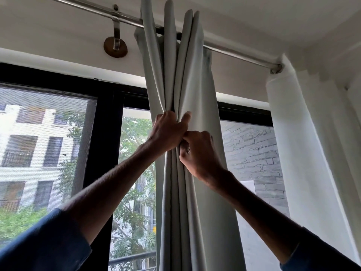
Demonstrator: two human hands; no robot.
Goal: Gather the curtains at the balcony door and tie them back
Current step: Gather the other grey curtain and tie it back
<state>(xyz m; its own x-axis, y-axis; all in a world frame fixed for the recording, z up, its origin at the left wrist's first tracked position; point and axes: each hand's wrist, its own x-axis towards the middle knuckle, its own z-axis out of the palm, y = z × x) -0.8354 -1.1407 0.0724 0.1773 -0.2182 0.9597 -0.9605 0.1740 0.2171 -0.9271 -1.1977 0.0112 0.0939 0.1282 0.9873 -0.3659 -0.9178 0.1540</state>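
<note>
While I reach up, my left hand [168,132] grips the gathered curtain [185,90], my right hand [199,153] pinches its folds just below, under the rod [234,53].

A: Window? 
B: Black-framed window [105,133], daylight through the glass; a mesh screen [45,137] covers the left pane.

A: Outside? 
B: White building [25,145] with balconies, green trees [134,192], grey brick wall [252,151] on the right.

A: Above? 
B: Steel rod [240,52] on a round bracket [115,46], white wall [58,42] behind, white ceiling [273,20].
</note>
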